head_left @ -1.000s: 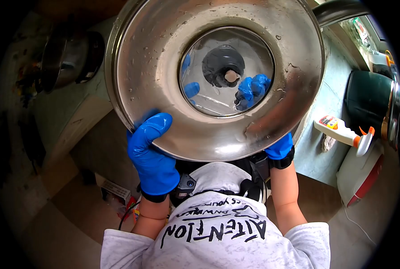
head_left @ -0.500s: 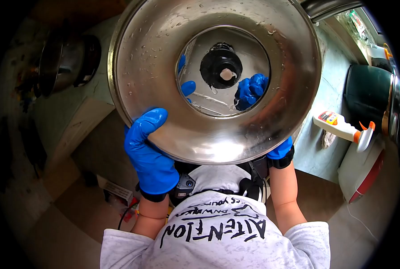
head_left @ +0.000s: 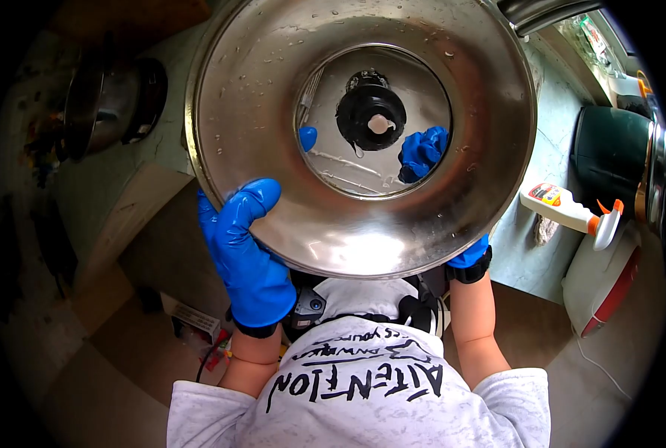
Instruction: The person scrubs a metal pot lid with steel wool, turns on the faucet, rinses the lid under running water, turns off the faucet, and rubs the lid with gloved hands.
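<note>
A large wet pot lid point(head_left: 236, 127), with a wide steel rim and a round glass centre point(head_left: 333, 168), is held up in front of me. A black knob point(head_left: 370, 116) shows through the glass. My left hand point(head_left: 240, 231), in a blue rubber glove, grips the lower left edge, thumb on the near face, fingers behind; one fingertip shows through the glass. My right hand point(head_left: 424, 153), also blue-gloved, is behind the lid, its fingers bunched and seen through the glass near the knob. What they hold, if anything, I cannot make out.
A steel sink tap point(head_left: 553, 13) reaches in at the top right. On the right counter lie a white spray bottle point(head_left: 564, 207) with an orange trigger and a dark green container point(head_left: 613, 153). A white and red appliance point(head_left: 602, 280) stands below; a steel pot point(head_left: 105, 104) sits at left.
The lid has shifted slightly right and down. Fewer of my left fingers show through the glass, and my right fingers have moved slightly to the right behind it.
</note>
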`<state>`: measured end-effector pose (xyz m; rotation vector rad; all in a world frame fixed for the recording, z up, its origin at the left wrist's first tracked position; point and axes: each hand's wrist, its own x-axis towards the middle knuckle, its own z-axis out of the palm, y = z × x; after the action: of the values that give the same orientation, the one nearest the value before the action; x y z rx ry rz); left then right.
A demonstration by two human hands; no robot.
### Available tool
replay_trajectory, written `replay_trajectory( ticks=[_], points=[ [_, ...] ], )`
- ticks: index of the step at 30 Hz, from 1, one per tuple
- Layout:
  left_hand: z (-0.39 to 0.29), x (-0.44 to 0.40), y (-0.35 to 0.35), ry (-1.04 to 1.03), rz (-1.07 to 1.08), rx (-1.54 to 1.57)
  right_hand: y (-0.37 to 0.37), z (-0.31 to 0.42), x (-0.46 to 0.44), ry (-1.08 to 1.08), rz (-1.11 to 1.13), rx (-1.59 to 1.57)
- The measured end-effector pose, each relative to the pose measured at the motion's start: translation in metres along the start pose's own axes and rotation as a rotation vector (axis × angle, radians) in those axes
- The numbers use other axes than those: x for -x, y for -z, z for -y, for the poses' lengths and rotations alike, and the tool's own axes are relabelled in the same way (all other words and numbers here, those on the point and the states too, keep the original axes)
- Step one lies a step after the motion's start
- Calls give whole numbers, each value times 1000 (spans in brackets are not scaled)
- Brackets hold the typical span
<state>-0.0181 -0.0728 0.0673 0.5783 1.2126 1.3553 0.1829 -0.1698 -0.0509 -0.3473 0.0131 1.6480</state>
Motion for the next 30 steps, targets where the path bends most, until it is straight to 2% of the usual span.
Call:
replay_trajectory(
  ticks=[9, 19, 30],
  points=[
    [3, 0, 6, -32, -93, -110, -3, -2, 0, -8, -17, 55],
    [0, 2, -3, -27, -35, -17, -7, 1, -6, 9, -27, 163],
    [3, 1, 3, 4, -106, -22, -11, -7, -8, 30, -77, 391]
  ],
)
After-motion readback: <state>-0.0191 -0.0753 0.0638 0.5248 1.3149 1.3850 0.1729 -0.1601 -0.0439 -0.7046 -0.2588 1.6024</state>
